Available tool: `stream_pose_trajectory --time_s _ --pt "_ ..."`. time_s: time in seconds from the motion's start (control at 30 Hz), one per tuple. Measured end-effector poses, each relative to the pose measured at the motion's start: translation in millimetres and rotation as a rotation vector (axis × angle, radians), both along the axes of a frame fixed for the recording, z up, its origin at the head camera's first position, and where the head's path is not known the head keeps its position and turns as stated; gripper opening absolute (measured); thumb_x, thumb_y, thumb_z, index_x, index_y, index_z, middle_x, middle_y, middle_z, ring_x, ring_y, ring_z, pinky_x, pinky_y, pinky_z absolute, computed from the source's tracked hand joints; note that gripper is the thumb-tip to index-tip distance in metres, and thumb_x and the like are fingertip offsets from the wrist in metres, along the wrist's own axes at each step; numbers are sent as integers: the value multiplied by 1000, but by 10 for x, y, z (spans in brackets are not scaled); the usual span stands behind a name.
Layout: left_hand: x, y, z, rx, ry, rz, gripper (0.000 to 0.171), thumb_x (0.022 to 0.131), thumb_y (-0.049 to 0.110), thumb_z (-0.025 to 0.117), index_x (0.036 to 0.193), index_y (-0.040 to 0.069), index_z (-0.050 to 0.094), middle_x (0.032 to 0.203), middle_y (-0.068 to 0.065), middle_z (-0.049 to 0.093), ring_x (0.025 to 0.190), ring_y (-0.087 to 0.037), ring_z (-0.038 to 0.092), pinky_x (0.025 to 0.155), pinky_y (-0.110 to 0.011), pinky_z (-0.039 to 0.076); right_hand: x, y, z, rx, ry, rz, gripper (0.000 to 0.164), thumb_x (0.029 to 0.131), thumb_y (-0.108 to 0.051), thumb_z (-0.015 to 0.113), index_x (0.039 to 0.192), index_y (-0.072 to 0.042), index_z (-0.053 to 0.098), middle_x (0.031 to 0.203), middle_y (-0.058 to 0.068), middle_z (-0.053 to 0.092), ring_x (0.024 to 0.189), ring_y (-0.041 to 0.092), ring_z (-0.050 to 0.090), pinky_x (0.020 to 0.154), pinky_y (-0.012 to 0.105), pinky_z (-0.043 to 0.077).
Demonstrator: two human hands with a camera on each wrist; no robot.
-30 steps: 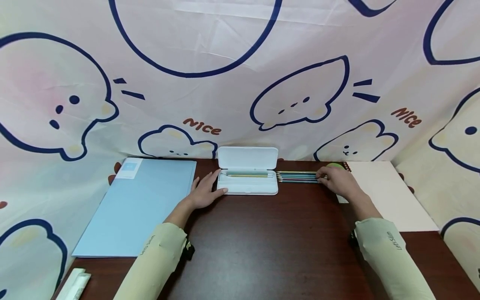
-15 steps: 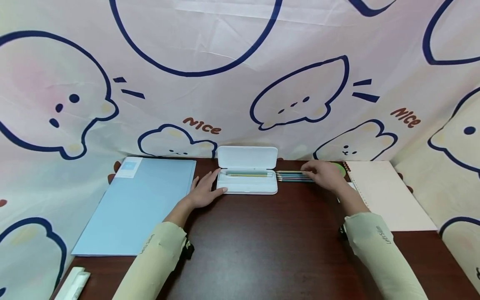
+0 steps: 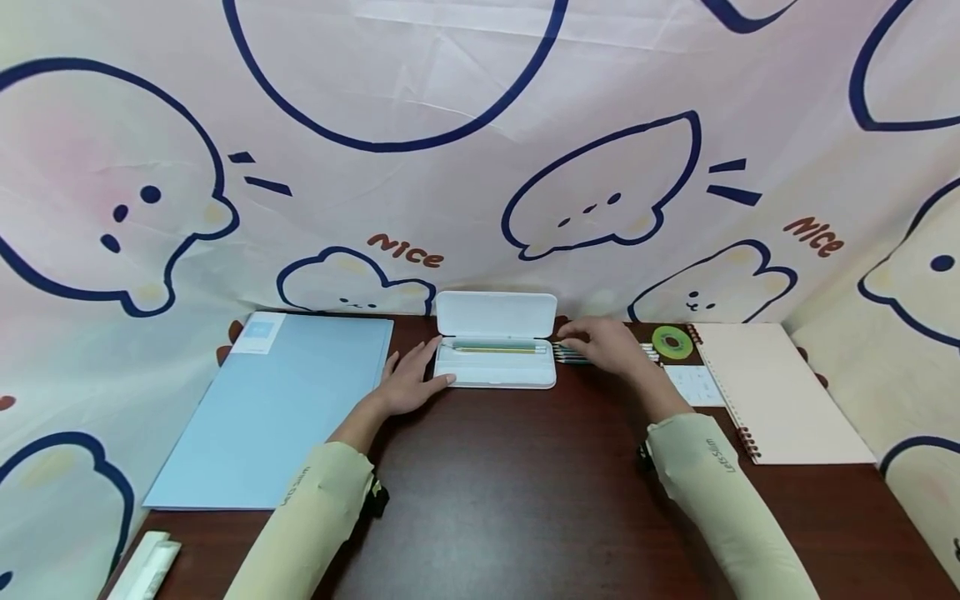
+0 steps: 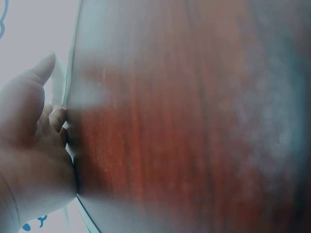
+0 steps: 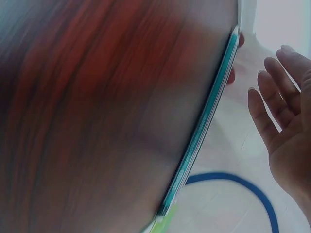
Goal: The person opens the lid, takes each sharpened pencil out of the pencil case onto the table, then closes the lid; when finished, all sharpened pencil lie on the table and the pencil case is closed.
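Note:
A white pencil case (image 3: pixel 495 371) lies open at the table's far edge, with its lid (image 3: pixel 496 315) raised and a few pencils (image 3: pixel 498 350) inside. My left hand (image 3: pixel 405 387) rests at the case's left side, fingers extended and thumb at its near left corner. Just right of the case lies a row of pencils (image 3: pixel 572 357), points toward it. Over their pointed ends is my right hand (image 3: pixel 609 343). In the right wrist view, its fingers (image 5: pixel 277 94) are loosely extended, beyond the teal pencils (image 5: pixel 206 116), and no held thing shows.
A blue folder (image 3: pixel 285 417) lies at left, with a pale wrapped item (image 3: pixel 150 567) near the front edge. To the right are a green ring-shaped roll (image 3: pixel 663 350), a white card (image 3: pixel 688 387) and a spiral sketchbook (image 3: pixel 787 400). A printed cloth (image 3: pixel 465 208) hangs behind.
My right hand has moved left along the row of pencils, from their blunt ends to their points, uncovering the green roll and the card. My left hand has stayed put.

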State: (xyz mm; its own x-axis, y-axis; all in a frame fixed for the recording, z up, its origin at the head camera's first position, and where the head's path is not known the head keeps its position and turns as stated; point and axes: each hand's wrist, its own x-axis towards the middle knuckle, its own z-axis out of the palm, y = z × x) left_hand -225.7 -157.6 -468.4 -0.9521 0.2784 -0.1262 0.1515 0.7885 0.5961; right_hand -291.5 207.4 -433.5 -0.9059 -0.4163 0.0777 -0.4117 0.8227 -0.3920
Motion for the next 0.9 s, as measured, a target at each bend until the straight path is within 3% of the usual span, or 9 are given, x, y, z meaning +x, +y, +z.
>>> stream_pose_trajectory --time_s 0.33,0.57,0.9 --pt "10 19 -3 8 -4 -3 83 101 47 57 165 17 14 168 -12 27 158 -35 15 124 -64 -2 33 -286 -50 5 -30 48 23 98 -25 68 118 -18 77 116 3 75 95 21 65 87 44 54" --pt "17 13 4 10 -6 -4 83 101 47 57 165 16 14 168 -12 27 158 -35 15 124 -64 -2 20 -436 -69 -8 -41 80 21 97 -27 69 114 -19 78 106 0 76 91 17 65 82 40 54" --pt "17 7 16 4 -7 -1 83 101 46 57 165 16 13 168 -13 27 158 -36 15 124 -65 -2 -30 -550 -132 44 -57 68 18 96 -28 71 111 -21 79 105 -3 76 93 15 67 85 41 55"
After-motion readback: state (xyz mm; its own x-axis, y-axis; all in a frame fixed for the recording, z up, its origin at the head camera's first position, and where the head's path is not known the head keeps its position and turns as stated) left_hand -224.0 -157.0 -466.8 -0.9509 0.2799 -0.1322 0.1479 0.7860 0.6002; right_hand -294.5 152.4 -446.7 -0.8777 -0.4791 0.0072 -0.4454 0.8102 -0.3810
